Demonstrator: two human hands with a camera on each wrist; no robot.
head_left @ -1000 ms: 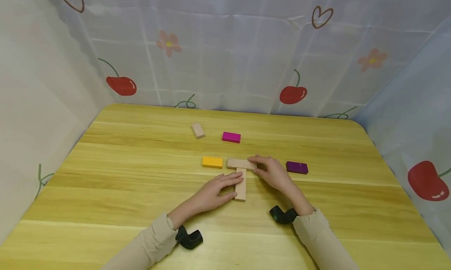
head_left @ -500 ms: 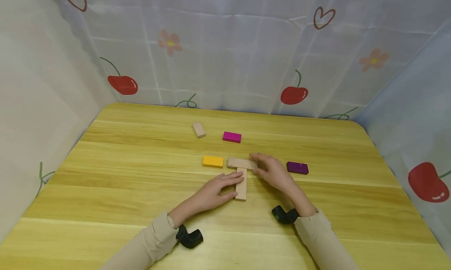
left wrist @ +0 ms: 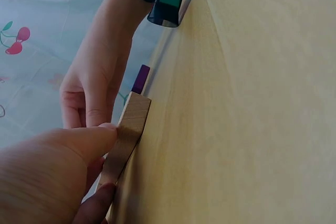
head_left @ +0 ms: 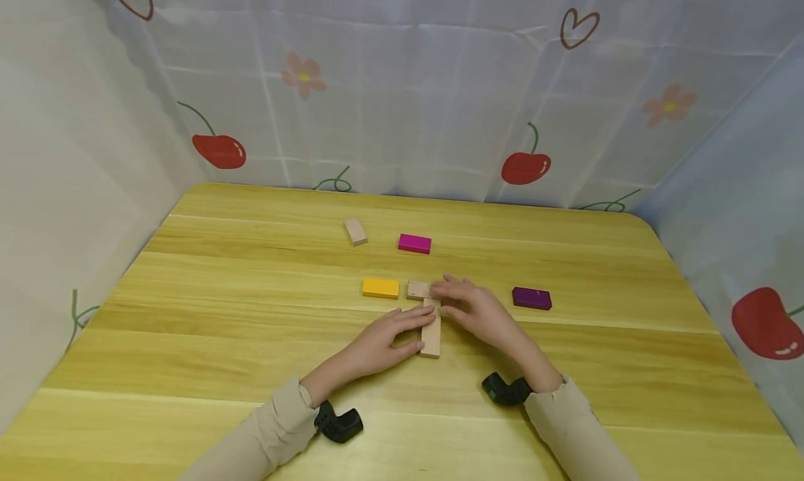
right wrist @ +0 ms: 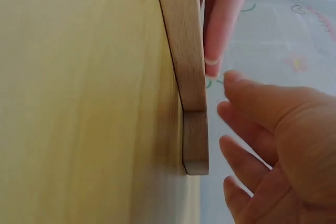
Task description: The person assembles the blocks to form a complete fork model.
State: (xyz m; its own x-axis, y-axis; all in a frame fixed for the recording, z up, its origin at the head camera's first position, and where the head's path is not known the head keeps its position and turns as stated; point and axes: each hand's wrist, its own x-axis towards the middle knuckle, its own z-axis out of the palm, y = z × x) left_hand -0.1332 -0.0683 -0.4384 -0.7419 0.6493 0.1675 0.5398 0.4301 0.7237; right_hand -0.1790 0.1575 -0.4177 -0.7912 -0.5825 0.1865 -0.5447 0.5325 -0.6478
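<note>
Two plain wooden blocks lie as a T in the head view: a crosswise block (head_left: 418,290) at the far end of a lengthwise block (head_left: 430,343). My left hand (head_left: 380,341) rests on the lengthwise block, fingertips on its top and thumb at its left edge. Over the crosswise block's right part, and partly hiding it, is my right hand (head_left: 480,313), its fingers loosely bent and apart. From the right wrist, the right hand (right wrist: 294,145) shows a gap between its fingers and the end of the crosswise block (right wrist: 195,142).
A yellow block (head_left: 380,288) lies just left of the T, a purple block (head_left: 532,298) to the right. Farther back are a magenta block (head_left: 415,243) and a small wooden block (head_left: 355,232). A printed curtain (head_left: 402,104) hangs behind the wooden table (head_left: 220,313).
My right hand has moved left from the crosswise block's right end and now covers more of it. My left hand stays in place on the lengthwise block.
</note>
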